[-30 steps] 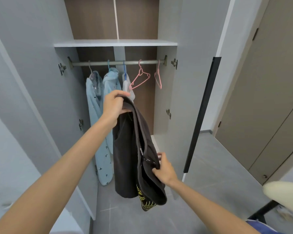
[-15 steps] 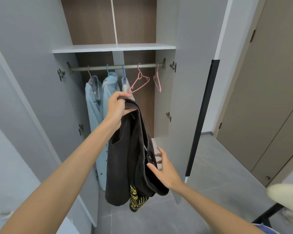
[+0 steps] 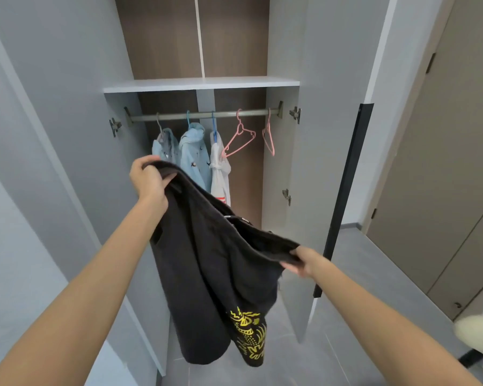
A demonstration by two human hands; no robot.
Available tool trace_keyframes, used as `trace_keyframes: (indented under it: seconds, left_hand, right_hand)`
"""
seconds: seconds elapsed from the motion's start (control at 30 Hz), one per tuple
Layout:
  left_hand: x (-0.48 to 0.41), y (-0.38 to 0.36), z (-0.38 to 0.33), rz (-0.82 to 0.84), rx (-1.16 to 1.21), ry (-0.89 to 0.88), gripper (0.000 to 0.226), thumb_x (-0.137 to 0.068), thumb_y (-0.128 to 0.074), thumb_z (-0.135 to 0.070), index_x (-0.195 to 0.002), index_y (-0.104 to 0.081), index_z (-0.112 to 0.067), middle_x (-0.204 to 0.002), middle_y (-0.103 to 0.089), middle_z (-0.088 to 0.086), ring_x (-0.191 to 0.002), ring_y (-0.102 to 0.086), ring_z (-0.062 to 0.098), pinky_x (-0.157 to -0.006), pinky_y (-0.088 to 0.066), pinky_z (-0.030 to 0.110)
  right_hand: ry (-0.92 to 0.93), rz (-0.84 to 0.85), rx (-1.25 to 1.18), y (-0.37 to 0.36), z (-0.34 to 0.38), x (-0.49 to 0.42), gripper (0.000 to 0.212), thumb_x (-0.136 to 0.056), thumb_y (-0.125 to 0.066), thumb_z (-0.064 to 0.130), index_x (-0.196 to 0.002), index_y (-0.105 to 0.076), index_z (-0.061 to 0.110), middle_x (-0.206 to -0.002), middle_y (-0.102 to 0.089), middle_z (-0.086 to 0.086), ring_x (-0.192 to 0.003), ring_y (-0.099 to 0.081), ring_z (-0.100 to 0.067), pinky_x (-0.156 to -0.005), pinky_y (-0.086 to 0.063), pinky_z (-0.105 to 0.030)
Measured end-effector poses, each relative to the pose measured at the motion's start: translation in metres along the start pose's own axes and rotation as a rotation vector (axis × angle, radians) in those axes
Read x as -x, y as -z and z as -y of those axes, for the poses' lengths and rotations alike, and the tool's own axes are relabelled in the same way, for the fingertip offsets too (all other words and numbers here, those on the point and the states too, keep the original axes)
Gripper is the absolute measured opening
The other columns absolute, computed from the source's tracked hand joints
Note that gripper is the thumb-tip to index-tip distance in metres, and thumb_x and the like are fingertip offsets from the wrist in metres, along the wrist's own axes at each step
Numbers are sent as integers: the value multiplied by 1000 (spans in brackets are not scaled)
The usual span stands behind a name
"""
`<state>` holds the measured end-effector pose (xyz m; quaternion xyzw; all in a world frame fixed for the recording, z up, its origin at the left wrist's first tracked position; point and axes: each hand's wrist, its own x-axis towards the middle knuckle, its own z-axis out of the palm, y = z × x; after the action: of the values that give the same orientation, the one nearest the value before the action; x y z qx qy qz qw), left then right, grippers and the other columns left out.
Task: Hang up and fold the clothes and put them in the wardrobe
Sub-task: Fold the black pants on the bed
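A dark grey-black pair of shorts [image 3: 207,260] with a yellow print on one leg hangs in front of the open wardrobe [image 3: 201,84]. My left hand [image 3: 148,181] grips one end of its waistband, raised high. My right hand [image 3: 301,261] grips the other end, lower and to the right, so the waistband is stretched on a slant between them. On the rail [image 3: 204,115] hang two light blue garments [image 3: 191,157] and a white one [image 3: 219,168]. Two bare pink hangers [image 3: 239,140] hang to their right.
Both wardrobe doors stand open, the left door [image 3: 53,107] beside my left arm and the right door [image 3: 313,162] with a black edge strip past my right hand. A beige closed door [image 3: 444,176] is at right. A pale object [image 3: 477,335] shows at the lower right.
My right hand has taken hold of the waistband and pulled it out to the right, spreading the shorts. My left hand has moved left with its end. The view has tilted down.
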<state>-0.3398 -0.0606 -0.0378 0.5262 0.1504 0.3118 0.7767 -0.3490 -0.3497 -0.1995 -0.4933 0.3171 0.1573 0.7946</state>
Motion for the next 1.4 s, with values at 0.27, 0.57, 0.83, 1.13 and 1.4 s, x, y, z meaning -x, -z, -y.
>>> trace_keyframes:
  seconds: [0.27, 0.57, 0.83, 1.13, 1.4]
  left_hand:
    - [-28, 63, 58, -216, -517, 66, 43, -86, -28, 4, -105, -63, -10, -122, -56, 19, -100, -59, 38, -86, -54, 47]
    - [-18, 87, 84, 16, -846, 72, 36, -95, -34, 5, -110, -63, -10, -133, -44, 20, -94, -61, 45, -63, -56, 36]
    - [-2, 79, 103, 86, -641, 57, 44, -81, -28, 20, -77, -64, -6, -108, -60, 18, -104, -57, 38, -77, -57, 45]
    - [10, 82, 134, -44, -491, 107, 54, -80, -22, 21, -92, -63, -12, -120, -60, 16, -112, -54, 36, -97, -48, 50]
    - [31, 89, 155, -37, -80, 319, 39, -95, -40, 8, -83, -66, -18, -111, -60, 9, -100, -58, 25, -81, -55, 33]
  right_hand:
    - [91, 38, -293, -19, 59, 29, 18, -101, -39, 7, -114, -52, 5, -127, -57, -16, -120, -55, -32, -90, -50, -42]
    - [632, -411, 329, -4, 61, 19, 25, -96, -41, -2, -105, -53, 19, -108, -52, -9, -99, -52, -29, -58, -49, -30]
    - [143, -48, -392, 20, 47, 21, 30, -98, -50, 11, -128, -52, 11, -125, -58, -17, -115, -56, -38, -98, -48, -54]
    - [138, -61, -550, 42, 17, 13, 35, -99, -51, 12, -134, -54, 11, -128, -60, -9, -117, -58, -26, -100, -48, -36]
    - [214, 76, -695, 59, 1, 15, 27, -99, -49, 21, -124, -57, 12, -102, -66, -11, -97, -63, -27, -71, -53, -38]
